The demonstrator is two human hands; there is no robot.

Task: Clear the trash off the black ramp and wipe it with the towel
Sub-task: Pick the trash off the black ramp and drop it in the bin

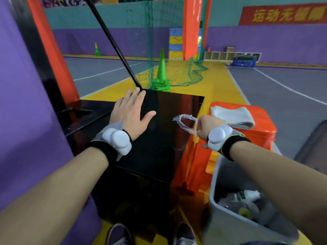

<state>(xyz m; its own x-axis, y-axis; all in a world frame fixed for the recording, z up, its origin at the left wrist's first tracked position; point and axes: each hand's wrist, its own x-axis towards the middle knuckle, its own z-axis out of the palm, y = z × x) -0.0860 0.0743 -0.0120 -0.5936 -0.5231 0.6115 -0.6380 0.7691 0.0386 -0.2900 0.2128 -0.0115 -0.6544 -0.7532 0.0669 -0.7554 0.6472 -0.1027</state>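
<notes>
The glossy black ramp [164, 131] slopes in front of me. My left hand [131, 114] lies flat on its upper left part, fingers straight and spread. My right hand [206, 127] is at the ramp's right edge and grips a crumpled clear plastic wrapper [184, 121], which sticks out to the left of the fist above the ramp. A folded white towel [233, 115] lies on an orange stool [261, 128] just right of that hand.
A grey bin [217, 188] holding several pieces of trash stands at the lower right, under my right forearm. A black pole [113, 41] rises from the ramp's top. Stacked green cones [161, 75] and green netting stand behind. A purple wall is at left.
</notes>
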